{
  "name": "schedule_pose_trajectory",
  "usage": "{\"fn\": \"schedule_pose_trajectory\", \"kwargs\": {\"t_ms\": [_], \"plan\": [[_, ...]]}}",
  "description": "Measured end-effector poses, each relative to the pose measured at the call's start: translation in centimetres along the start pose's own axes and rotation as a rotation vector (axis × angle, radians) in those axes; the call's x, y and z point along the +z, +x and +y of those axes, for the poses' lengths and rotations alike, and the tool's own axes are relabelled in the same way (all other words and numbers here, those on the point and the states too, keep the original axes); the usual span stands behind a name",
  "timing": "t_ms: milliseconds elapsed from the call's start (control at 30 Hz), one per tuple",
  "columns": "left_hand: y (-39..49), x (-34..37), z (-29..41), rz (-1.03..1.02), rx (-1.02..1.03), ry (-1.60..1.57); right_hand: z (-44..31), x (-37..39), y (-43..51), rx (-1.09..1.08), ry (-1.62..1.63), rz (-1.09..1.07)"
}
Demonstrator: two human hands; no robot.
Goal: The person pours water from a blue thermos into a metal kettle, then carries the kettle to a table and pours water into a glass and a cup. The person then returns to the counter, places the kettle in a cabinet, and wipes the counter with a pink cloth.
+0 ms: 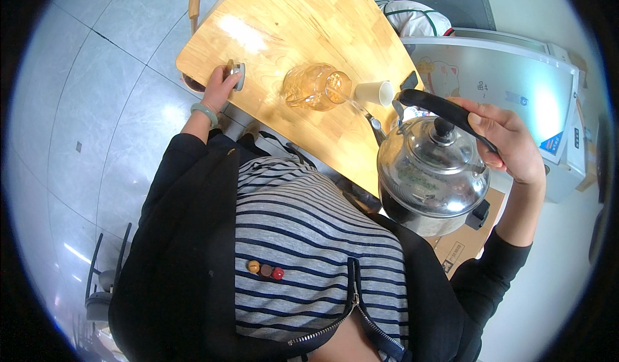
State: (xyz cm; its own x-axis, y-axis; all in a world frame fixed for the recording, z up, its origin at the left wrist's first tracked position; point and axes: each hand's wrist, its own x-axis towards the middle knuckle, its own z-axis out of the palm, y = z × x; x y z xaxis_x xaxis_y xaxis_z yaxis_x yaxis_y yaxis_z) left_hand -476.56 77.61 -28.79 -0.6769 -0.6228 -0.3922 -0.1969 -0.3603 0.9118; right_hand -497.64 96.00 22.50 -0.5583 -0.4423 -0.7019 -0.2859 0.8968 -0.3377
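My right hand (503, 134) grips the black handle of a shiny metal kettle (430, 173), which is tilted beside the table's right part. Water (355, 104) streams from its spout into an amber glass pitcher (316, 87) that stands on the wooden table (271, 28). At the table's left edge my left hand (222, 85) holds a round metal-rimmed lid (236, 75) by its knob side. Between pitcher and kettle is a white paper cup (375, 93).
A dark phone (410, 80) lies near the table's far right edge. Beyond it stands a glass-topped chest freezer (493, 86). A cardboard box (459, 250) is below the kettle. Chairs stand beyond the table's left end and at the lower left.
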Motion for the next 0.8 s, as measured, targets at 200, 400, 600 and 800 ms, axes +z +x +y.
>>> {"fn": "schedule_pose_trajectory", "kwargs": {"t_ms": [200,400,600,800], "plan": [[0.2,0.0,-0.3,-0.007,0.007,0.012,-0.2,0.1,0.0,-0.016,-0.008,-0.003],[0.2,-0.1,-0.5,-0.021,-0.001,-0.01,-0.4,0.2,0.0,-0.018,-0.017,0.0],[0.4,-0.1,-1.0,-0.003,0.017,0.001,-0.5,0.2,0.0,-0.032,-0.037,-0.009],[0.4,0.1,-1.4,0.041,0.072,-0.03,-0.4,0.2,-0.2,-0.026,0.001,-0.008]]}}
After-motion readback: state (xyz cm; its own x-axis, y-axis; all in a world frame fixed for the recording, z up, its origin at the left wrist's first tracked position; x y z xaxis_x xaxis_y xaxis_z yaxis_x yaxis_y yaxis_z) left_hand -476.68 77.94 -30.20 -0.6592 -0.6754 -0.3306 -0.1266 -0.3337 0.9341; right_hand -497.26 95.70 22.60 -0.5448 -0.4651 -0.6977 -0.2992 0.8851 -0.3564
